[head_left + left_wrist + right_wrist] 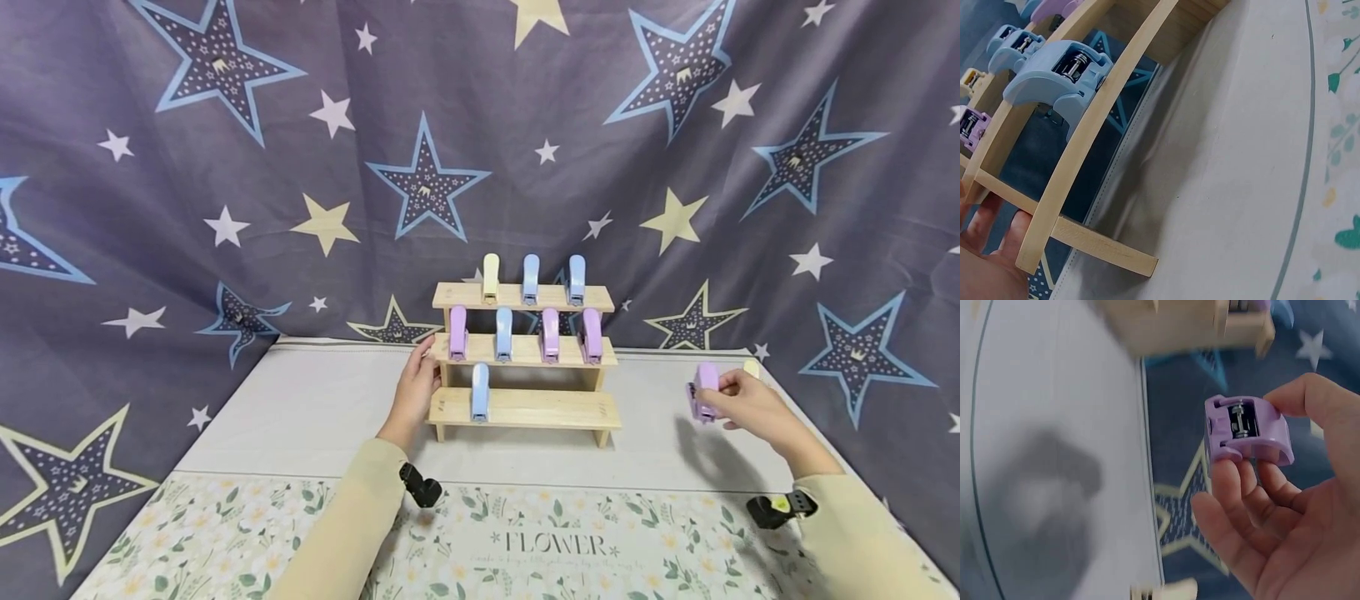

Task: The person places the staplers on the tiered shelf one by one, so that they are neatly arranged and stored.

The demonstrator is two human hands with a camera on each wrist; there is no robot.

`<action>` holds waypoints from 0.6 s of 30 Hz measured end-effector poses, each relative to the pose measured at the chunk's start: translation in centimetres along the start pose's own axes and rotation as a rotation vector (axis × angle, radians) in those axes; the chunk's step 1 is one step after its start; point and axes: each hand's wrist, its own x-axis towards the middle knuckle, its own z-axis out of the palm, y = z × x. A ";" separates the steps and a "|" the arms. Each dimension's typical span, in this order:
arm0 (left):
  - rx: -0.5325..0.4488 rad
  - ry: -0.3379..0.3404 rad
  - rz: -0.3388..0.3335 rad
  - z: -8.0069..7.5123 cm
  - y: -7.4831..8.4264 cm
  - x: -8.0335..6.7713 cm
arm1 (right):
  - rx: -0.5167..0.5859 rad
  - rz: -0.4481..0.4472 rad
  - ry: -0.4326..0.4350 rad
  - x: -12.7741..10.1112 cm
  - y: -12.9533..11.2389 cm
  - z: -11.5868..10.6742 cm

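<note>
While the left hand point(415, 393) rests with straight fingers against the left end of the wooden rack point(525, 408), the right hand point(742, 404) pinches a purple clip point(705, 390) between thumb and fingertips, lifted above the counter point(315, 408) well to the right of the rack. A blue clip point(479, 392) sits on the rack's lowest step; the upper steps carry purple, blue and yellow clips.

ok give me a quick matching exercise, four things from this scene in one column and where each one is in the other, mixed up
Things:
1. yellow clip
2. lone blue clip
3. purple clip
4. left hand

Places:
a. bottom shelf
b. held in the right hand
c. on the left end of the wooden rack
d. top shelf, far left

Pairs: 1-d, 2-a, 3-b, 4-c
</note>
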 end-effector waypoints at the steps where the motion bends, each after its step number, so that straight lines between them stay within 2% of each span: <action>1: 0.001 0.000 0.000 0.0 0.0 0.0 | 0.018 -0.011 -0.013 0.0 -0.6 0.4; 8: -0.006 -0.005 -0.001 0.2 0.3 -0.1 | 0.142 -0.092 -0.125 -0.3 -4.1 3.4; 13: -0.012 -0.001 -0.018 0.2 0.2 -0.2 | 0.217 -0.146 -0.201 0.2 -5.8 6.4; 18: -0.026 0.004 -0.003 0.2 0.2 -0.2 | 0.274 -0.173 -0.228 1.0 -7.3 9.8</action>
